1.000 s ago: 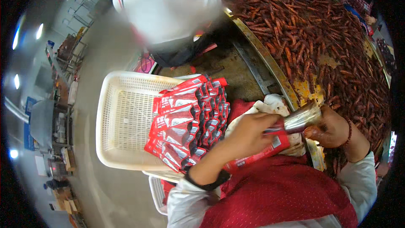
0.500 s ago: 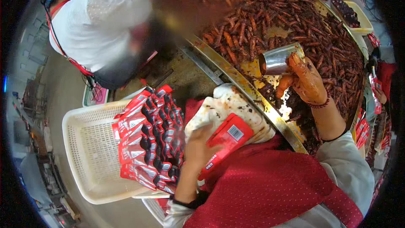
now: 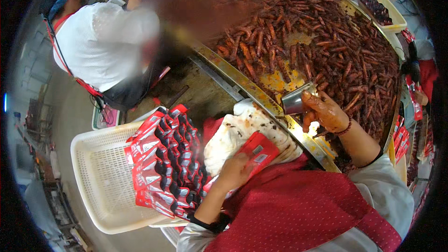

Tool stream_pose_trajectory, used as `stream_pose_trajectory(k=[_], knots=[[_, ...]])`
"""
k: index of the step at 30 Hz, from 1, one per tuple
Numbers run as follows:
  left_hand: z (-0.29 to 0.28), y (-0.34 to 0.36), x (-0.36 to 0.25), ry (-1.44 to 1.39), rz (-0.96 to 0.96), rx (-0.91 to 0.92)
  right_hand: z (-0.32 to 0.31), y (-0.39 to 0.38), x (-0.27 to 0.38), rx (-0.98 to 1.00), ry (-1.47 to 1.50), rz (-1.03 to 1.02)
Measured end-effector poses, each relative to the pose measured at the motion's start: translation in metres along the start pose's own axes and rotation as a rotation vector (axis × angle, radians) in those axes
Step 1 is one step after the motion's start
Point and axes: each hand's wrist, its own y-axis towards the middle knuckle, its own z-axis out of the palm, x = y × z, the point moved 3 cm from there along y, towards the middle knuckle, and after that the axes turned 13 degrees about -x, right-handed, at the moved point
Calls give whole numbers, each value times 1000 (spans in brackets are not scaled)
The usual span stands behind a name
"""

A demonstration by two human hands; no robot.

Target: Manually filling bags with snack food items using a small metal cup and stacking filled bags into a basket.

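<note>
My right hand (image 3: 326, 111), smeared with brown sauce, grips a shiny steel cup (image 3: 298, 99) lying on its side in the air at the tray's near edge. Its wide end faces left; what is inside cannot be made out. On my lap side, my left hand (image 3: 234, 171) closes its fingers over a small stack of flat red pouches (image 3: 262, 148). These pouches lie on a stained white cloth (image 3: 228, 135) against the tray's rim. Dark red-brown sauced food sticks (image 3: 345, 60) cover the big tray beyond the cup.
The tray's metal rim (image 3: 224, 67) runs diagonally before me. At left, a white plastic basket (image 3: 95, 135) holds rows of filled red-and-silver pouches (image 3: 161, 158). A person in white (image 3: 105, 42) works at upper left. Another yellowish basket (image 3: 396, 16) stands far right.
My right hand has lowered the steel cup toward the tray's near rim. My left hand has slid rightward onto the red pouches, which have shifted slightly.
</note>
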Motion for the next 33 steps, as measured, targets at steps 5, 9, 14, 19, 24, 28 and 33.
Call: stream_pose_trajectory(k=[5, 9, 14, 19, 24, 28, 33], knots=[[-40, 7, -6, -558, -422, -201, 29, -9, -1, 235, 320, 237], [-58, 30, -30, -362, -231, -294, 29, -8, 2, 354, 349, 475], [-35, 52, -56, -463, -185, -238, 29, -18, 27, 412, -817, -393], [-10, 43, -49, -965, -434, 61, 47, -23, 30, 658, -753, -684], [-41, 57, -56, -1009, -479, -72, -24, 127, 8, -319, -321, -405], [-44, 59, -52, -877, -399, -103, -67, 240, -87, -482, -1183, -335], [-46, 68, -51, -843, -439, -145, -99, 228, -114, -344, -1283, 8]])
